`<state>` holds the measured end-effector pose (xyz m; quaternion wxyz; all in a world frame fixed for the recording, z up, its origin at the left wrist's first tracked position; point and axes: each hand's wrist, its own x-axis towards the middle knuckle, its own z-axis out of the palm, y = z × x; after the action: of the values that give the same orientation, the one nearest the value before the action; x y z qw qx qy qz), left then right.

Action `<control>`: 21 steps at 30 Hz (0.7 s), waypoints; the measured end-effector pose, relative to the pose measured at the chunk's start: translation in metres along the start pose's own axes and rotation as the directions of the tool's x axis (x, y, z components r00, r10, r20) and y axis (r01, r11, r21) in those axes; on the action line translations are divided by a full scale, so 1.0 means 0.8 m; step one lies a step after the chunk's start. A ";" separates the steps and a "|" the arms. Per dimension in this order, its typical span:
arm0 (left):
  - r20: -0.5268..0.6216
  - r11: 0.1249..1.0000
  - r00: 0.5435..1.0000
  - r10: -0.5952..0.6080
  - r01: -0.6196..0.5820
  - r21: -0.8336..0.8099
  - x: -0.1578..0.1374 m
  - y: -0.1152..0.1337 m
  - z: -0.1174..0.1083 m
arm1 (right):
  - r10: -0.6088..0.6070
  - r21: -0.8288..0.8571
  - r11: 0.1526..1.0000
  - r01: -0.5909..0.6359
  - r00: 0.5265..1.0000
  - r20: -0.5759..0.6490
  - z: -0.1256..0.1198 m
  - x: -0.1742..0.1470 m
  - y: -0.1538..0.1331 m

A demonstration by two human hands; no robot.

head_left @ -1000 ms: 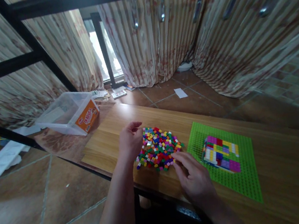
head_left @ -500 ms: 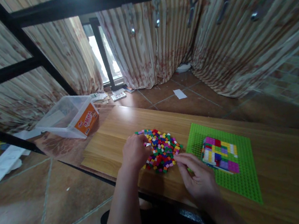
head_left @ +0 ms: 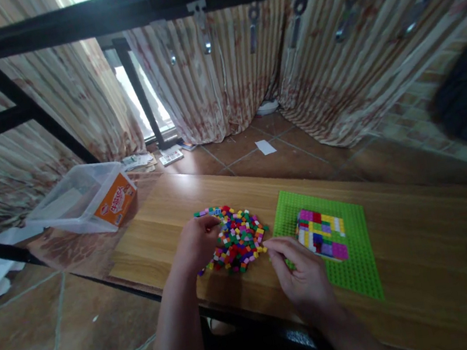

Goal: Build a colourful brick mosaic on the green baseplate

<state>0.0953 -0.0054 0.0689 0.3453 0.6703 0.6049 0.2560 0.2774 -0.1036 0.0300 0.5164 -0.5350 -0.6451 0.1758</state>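
Observation:
A loose pile of small multicoloured toy bricks (head_left: 239,239) lies on the wooden tabletop. At its left side, my left hand (head_left: 195,245) reaches over the bricks with fingers curled together; whatever is at the fingertips is hidden. My right hand (head_left: 303,273) is at the pile's right edge, thumb and forefinger pinched close to some yellow bricks. Anything in that pinch is too small to make out. Just beyond the right hand is a green studded baseplate (head_left: 358,273), bearing a flat-topped block of joined multicoloured bricks (head_left: 325,234).
A clear plastic box (head_left: 82,199) with an orange label stands at the table's left end. Black metal bars (head_left: 103,21) with hanging hooks cross above the wooden table (head_left: 153,229). Striped curtains (head_left: 219,82) and a sheet of paper (head_left: 265,147) on the tiled floor lie beyond.
The camera view has turned slightly right, shifting the scene leftward. Both hands stay at the brick pile in nearly the same poses.

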 end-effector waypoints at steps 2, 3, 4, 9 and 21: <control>0.098 0.957 0.995 0.024 0.006 -0.289 -0.003 0.011 0.005 | 0.091 0.063 0.994 -0.088 0.995 -0.039 0.001 0.002 -0.002; 0.148 0.913 0.988 0.043 0.021 -0.407 -0.005 0.017 0.010 | 0.149 0.106 0.984 -0.143 0.987 -0.058 0.001 0.004 -0.003; 0.194 0.866 0.979 0.062 0.044 -0.499 -0.008 0.024 0.016 | 0.209 0.153 0.969 -0.196 0.975 -0.075 0.001 0.005 -0.003; 0.358 0.723 0.929 0.093 0.184 -0.666 -0.023 0.047 0.053 | 0.392 0.391 0.864 -0.317 0.911 -0.126 -0.002 0.013 0.000; 0.325 0.715 0.910 0.260 0.045 -0.698 -0.032 0.068 0.074 | 0.368 0.405 0.868 -0.288 0.920 -0.133 -0.029 0.015 0.000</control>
<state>0.1712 -0.0415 0.0756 0.6702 0.5648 0.3404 0.3405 0.2989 -0.1011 0.0450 0.6356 -0.5430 -0.4415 0.3259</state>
